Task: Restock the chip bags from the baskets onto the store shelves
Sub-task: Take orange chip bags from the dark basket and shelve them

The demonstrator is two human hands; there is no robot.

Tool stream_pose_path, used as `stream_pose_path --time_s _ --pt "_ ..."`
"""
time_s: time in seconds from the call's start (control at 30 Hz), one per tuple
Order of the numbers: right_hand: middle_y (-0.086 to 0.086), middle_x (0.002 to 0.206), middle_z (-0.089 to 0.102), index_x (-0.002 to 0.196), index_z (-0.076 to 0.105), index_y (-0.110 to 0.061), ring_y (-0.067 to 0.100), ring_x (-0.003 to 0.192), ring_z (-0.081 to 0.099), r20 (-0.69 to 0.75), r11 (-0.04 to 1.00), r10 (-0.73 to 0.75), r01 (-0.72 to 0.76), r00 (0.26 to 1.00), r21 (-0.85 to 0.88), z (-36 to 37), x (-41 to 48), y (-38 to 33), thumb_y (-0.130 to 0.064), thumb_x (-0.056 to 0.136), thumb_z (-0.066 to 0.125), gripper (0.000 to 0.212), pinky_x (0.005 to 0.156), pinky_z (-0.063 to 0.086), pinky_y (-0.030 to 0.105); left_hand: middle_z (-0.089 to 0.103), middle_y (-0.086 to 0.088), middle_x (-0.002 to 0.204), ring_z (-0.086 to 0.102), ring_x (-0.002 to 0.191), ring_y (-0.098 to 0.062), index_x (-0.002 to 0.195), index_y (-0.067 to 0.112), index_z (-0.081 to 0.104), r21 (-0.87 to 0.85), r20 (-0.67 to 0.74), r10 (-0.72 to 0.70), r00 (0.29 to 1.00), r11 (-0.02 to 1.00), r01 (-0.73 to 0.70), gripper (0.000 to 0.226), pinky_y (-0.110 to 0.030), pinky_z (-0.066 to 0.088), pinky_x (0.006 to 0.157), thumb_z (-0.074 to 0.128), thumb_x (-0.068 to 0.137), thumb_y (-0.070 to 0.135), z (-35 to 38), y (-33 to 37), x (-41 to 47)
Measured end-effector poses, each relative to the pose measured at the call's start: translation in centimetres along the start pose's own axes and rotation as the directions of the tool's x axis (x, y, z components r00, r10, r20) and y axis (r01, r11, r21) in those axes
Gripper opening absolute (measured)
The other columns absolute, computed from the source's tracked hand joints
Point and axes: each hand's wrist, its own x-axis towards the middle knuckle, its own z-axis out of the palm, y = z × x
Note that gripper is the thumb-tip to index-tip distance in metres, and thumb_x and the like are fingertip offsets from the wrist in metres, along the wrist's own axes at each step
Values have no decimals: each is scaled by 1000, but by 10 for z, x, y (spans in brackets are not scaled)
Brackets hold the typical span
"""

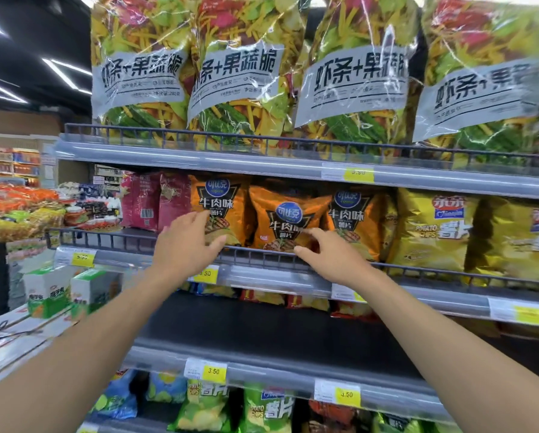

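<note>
Three orange chip bags (352,214) are standing in a row on the middle shelf (262,260), behind its low wire rail, in the head view, the only view here. The left hand (188,242) is reaching to the left orange bag (221,204) with its grip apart. Its fingers are lying nearly straight against the bag's front and the thumb is sticking out to the right, so it is touching, not holding. The right hand (327,254) is resting on the lower front of the middle orange bag (288,214), which is leaning a little and sitting nearer than its neighbours. Its fingers are loosely bent, and I cannot tell whether this grip is pinching the foil or only pressing it. Red bags (149,201) are sitting just left of the row and yellow bags (433,232) just right. Large mixed-snack bags (246,67) are filling the top shelf. No basket is showing.

The step in hand looks like seating and squaring the orange bags in their slot. The next move is probably calling for both hands to come off once the middle bag is standing straight. A reach back to the baskets would follow. The lower shelf (262,326), with stock showing only at its far edge, looks like the likeliest place to fill.
</note>
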Motion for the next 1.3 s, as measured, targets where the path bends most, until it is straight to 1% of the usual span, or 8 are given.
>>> stream_pose_path --time_s 0.27,0.53,0.63,0.83,0.9,1.03,1.1,1.3 --pt "4 154 48 157 37 -22 29 139 47 32 1000 17 -16 999 -27 -16 -31 3 -56 101 46 66 111 44 49 54 -2 153 49 141 -25 151 21 50 -20 116 55 992 998 -53 60 -54 42 114 52 101 54 -11 47 -35" --pt "9 134 61 146 46 -14 30 117 59 61 984 177 -178 982 19 -14 4 -6 -43 101 47 53 98 51 45 70 2 123 68 99 -19 139 28 57 -199 244 50 968 980 -1 35 -46 59 88 50 106 33 -18 69 -4" --pt "8 127 62 142 45 -16 29 110 61 59 972 222 -226 973 64 -5 20 -6 -43 95 58 55 96 53 45 64 0 138 66 108 -20 145 26 54 -242 313 75 947 970 3 41 -41 56 95 51 105 27 -7 71 17" --pt "8 101 66 144 42 -13 26 91 63 78 973 226 -229 971 31 6 50 -8 -39 97 56 55 78 55 39 64 -3 126 68 82 -19 157 27 42 -359 430 145 891 933 22 57 -32 57 68 47 102 12 17 66 53" --pt "9 107 67 152 38 -14 28 96 63 104 973 233 -232 967 -15 7 58 -12 -40 99 54 61 86 55 39 63 -3 131 66 80 -17 159 27 39 -389 440 161 883 921 26 60 -27 51 63 47 102 11 25 65 62" --pt "13 132 62 163 -1 -31 25 92 64 174 969 244 -235 954 -69 14 67 -18 -37 98 54 86 75 49 32 51 -8 152 61 119 -29 163 27 27 -385 496 198 845 923 10 68 -31 49 93 49 102 11 33 67 71" --pt "13 134 61 163 -4 -34 23 85 64 168 971 241 -237 956 -42 18 70 -17 -34 97 55 88 69 48 31 43 -10 159 53 132 -30 164 25 22 -373 504 210 838 928 -7 69 -31 43 102 48 102 10 35 67 74" --pt "10 144 57 162 10 -41 23 97 64 94 979 201 -201 975 -8 15 72 -13 -39 97 59 81 91 56 38 49 -10 154 65 104 -26 167 25 11 -377 466 203 861 926 -14 77 -39 56 89 46 100 10 36 57 76"
